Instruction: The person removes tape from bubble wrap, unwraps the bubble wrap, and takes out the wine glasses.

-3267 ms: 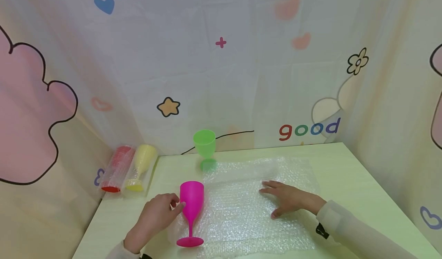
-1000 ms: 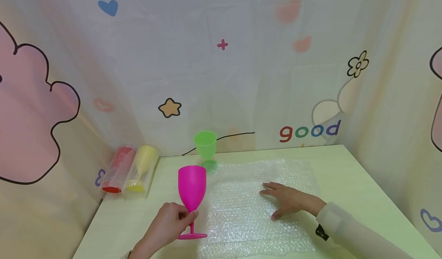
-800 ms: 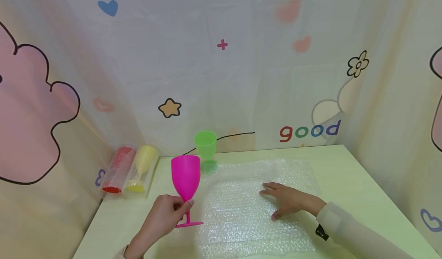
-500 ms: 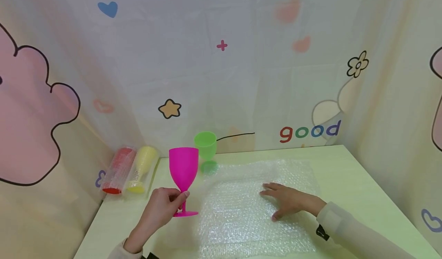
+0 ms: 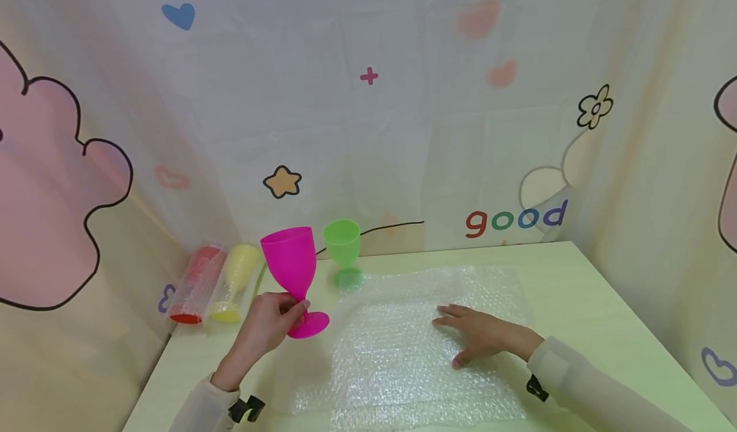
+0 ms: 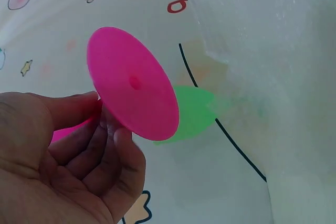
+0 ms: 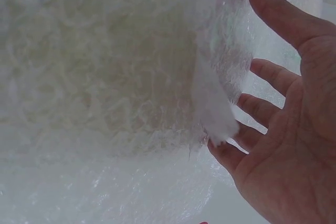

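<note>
In the head view a magenta goblet (image 5: 291, 262) leans left, its stem pinched by my left hand (image 5: 265, 323) above the left part of the bubble wrap (image 5: 391, 368). The left wrist view shows the round base (image 6: 131, 85) of that goblet from below, with the fingers of the left hand (image 6: 79, 156) curled at the stem. My right hand (image 5: 486, 333) rests with spread fingers on the bubble wrap. Seen from the right wrist, the right hand (image 7: 294, 114) has its fingertips against the wrap (image 7: 105, 77).
A green goblet (image 5: 342, 243) stands behind the wrap's back left corner. At the table's left edge lie a red cup (image 5: 198, 281) and a yellow goblet (image 5: 238, 278), each in bubble wrap. A printed curtain (image 5: 380, 131) hangs behind the table (image 5: 610, 329).
The magenta goblet has been gripped by the stem and lifted by my left hand, rising, moving leftward and tilting left. My right hand has stayed in place.
</note>
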`<state>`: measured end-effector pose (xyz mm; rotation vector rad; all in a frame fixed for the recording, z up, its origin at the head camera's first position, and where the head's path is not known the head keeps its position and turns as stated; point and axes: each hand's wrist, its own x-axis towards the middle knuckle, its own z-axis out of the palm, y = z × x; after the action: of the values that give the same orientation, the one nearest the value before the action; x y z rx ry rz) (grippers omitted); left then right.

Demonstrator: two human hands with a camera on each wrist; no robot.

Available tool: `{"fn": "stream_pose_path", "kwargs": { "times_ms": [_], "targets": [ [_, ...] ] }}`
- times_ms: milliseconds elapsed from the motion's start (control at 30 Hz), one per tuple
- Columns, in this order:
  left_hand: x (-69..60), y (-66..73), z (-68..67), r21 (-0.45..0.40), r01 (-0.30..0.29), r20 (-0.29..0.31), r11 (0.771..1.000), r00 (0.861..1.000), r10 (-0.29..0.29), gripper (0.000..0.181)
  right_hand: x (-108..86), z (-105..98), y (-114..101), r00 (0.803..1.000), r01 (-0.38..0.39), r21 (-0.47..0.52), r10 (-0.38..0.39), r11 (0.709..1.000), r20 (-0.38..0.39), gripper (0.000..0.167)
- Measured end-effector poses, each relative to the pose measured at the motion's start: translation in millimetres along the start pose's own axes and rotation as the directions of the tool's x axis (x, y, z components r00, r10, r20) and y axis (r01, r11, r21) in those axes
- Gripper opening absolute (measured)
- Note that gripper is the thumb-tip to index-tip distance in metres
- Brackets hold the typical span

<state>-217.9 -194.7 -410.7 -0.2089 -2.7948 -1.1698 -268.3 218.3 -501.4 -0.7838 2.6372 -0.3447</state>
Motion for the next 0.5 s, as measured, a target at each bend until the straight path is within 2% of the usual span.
{"fn": "stream_pose_path", "kwargs": {
  "times_ms": [200,500],
  "targets": [
    [13.1,-8.6,2.5,0.033,-0.057,-0.045,0.998,0.997,0.058,0.019,-0.9,0.9,0.8,1.0,0.02,0.0,-0.02,1.0,-0.005,0.087],
    [30.6,-16.5,6.8,0.088,-0.1,-0.092,0.991,0.99,0.108,0.014,0.3,1.5,0.6,1.0,-0.012,0.005,0.012,1.0,-0.005,0.086]
  ]
}}
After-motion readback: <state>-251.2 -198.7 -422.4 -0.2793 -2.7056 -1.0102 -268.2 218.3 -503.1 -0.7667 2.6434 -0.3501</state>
